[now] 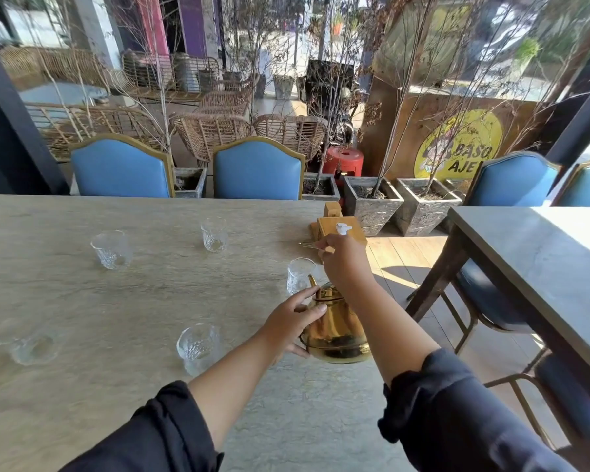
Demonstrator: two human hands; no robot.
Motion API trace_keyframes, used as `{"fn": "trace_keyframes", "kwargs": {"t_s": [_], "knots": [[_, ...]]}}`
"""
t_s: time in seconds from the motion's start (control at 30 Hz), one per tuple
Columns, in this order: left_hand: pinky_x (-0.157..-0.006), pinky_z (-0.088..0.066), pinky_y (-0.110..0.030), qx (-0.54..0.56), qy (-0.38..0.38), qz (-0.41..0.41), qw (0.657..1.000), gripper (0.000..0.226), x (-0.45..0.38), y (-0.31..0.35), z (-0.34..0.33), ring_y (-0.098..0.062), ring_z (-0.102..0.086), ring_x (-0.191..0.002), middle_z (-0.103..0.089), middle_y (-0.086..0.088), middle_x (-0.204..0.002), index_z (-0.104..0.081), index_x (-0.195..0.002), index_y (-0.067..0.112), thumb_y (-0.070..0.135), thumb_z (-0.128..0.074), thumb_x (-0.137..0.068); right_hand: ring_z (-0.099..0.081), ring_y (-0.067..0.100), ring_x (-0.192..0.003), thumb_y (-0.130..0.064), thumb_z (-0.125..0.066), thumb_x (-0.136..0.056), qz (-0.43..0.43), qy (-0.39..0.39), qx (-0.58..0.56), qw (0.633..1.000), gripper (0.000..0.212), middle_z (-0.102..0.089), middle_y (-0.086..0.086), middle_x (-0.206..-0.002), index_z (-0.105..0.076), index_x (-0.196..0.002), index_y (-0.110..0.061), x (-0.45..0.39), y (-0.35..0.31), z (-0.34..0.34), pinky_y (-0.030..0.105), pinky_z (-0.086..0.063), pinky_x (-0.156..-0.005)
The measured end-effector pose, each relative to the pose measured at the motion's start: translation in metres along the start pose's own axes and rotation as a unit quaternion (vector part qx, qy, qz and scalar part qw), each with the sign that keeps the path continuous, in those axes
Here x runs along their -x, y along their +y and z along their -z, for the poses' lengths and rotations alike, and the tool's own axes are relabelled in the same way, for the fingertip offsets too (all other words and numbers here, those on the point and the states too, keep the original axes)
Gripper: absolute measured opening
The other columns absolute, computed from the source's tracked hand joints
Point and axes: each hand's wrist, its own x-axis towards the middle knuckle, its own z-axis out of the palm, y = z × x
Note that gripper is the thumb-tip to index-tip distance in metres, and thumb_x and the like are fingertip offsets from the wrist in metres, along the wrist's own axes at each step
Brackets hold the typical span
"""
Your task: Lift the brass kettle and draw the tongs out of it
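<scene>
The right hand (343,258) hid whatever it gripped above the gold teapot (338,330), its fingers curled; the left hand (292,320) lay open against the pot's side. The teapot stood near the table's (82,301) right edge, between two empty glasses (298,275) and (198,347).

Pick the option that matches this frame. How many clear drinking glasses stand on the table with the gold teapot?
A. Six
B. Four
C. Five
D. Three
C. Five glasses show on the table: far left, far middle, near left edge, near middle, and one just beyond the gold teapot, on which the left hand rests.
</scene>
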Motion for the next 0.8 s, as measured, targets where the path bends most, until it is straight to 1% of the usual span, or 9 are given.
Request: {"fn": "trace_keyframes", "kwargs": {"t_s": [0.1,0.23,0.37,0.43,0.57,0.63,0.73,0.77,0.8], "knots": [[-0.072,-0.060,-0.055,-0.014,0.005,-0.004,1.000,0.037,0.002,-0.001,-0.002,-0.026,-0.058,-0.117,-0.053,-0.003,-0.131,-0.054,-0.106,0.067,0.044,-0.070,-0.082,-0.063,0.024,-0.092,-0.001,-0.048,-0.093,-0.002,0.006,-0.014,1.000,0.028,-0.067,0.010,-0.117,-0.064,-0.115,-0.008,0.006,0.002,0.001,0.023,-0.040,-0.067],[-0.074,-0.060,-0.054,-0.050,0.024,-0.007,0.998,0.049,0.002,-0.004,-0.005,-0.025,-0.049,-0.123,-0.043,-0.004,-0.142,-0.050,-0.128,0.057,0.042,-0.068,-0.085,-0.059,0.014,-0.076,-0.003,-0.049,-0.094,-0.010,0.016,-0.073,0.997,0.025,-0.067,0.010,-0.118,-0.064,-0.114,-0.009,0.017,0.011,0.002,0.020,-0.038,-0.060],[-0.080,-0.060,-0.052,-0.083,0.034,-0.012,0.996,0.051,0.004,-0.008,-0.008,-0.025,-0.049,-0.127,-0.037,-0.001,-0.152,-0.047,-0.131,0.056,0.040,-0.066,-0.087,-0.051,0.009,-0.065,-0.007,-0.050,-0.094,-0.017,0.031,-0.108,0.993,0.027,-0.068,0.009,-0.115,-0.063,-0.118,-0.011,0.027,0.022,-0.004,0.016,-0.033,-0.049],[-0.083,-0.059,-0.051,-0.091,0.037,-0.017,0.995,0.052,0.005,-0.010,-0.009,-0.025,-0.050,-0.128,-0.035,0.001,-0.154,-0.046,-0.131,0.057,0.040,-0.066,-0.087,-0.049,0.005,-0.062,-0.010,-0.050,-0.095,-0.028,0.039,-0.129,0.991,0.027,-0.069,0.004,-0.108,-0.062,-0.119,-0.013,0.032,0.026,-0.006,0.020,-0.035,-0.051],[-0.090,-0.056,-0.049,-0.133,0.043,-0.043,0.989,0.052,0.007,-0.013,-0.010,-0.024,-0.047,-0.132,-0.033,0.006,-0.157,-0.043,-0.132,0.059,0.045,-0.065,-0.087,-0.047,0.001,-0.056,-0.013,-0.048,-0.096,-0.041,0.057,-0.166,0.984,0.023,-0.057,-0.011,-0.074,-0.063,-0.112,-0.017,0.043,0.031,-0.008,0.023,-0.038,-0.053],[-0.093,-0.054,-0.048,-0.146,0.051,-0.054,0.986,0.052,0.008,-0.014,-0.008,-0.024,-0.043,-0.135,-0.033,0.007,-0.156,-0.043,-0.130,0.062,0.049,-0.065,-0.085,-0.049,0.002,-0.059,-0.014,-0.048,-0.096,-0.044,0.066,-0.178,0.981,0.022,-0.057,-0.010,-0.074,-0.063,-0.110,-0.021,0.048,0.030,-0.009,0.020,-0.039,-0.053],[-0.098,-0.050,-0.043,-0.144,0.067,-0.076,0.984,0.050,0.011,-0.013,0.000,-0.021,-0.039,-0.138,-0.035,0.008,-0.154,-0.046,-0.127,0.063,0.050,-0.066,-0.083,-0.051,0.002,-0.060,-0.015,-0.050,-0.095,-0.027,0.083,-0.190,0.978,0.021,-0.061,-0.006,-0.083,-0.065,-0.108,-0.022,0.051,0.022,-0.013,0.017,-0.038,-0.052],[-0.099,-0.047,-0.037,-0.146,0.071,-0.086,0.983,0.050,0.011,-0.011,0.004,-0.020,-0.037,-0.139,-0.036,0.008,-0.153,-0.046,-0.127,0.061,0.049,-0.066,-0.084,-0.052,0.003,-0.061,-0.015,-0.050,-0.095,-0.020,0.086,-0.193,0.977,0.022,-0.061,-0.006,-0.084,-0.065,-0.108,-0.022,0.050,0.018,-0.014,0.017,-0.037,-0.052],[-0.092,-0.046,-0.027,-0.149,0.073,-0.091,0.982,0.050,0.012,-0.009,0.008,-0.019,-0.036,-0.140,-0.036,0.008,-0.153,-0.047,-0.129,0.059,0.049,-0.066,-0.084,-0.052,0.005,-0.063,-0.014,-0.050,-0.095,-0.014,0.087,-0.194,0.977,0.022,-0.061,-0.007,-0.085,-0.065,-0.109,-0.023,0.049,0.014,-0.014,0.016,-0.036,-0.052]]}}
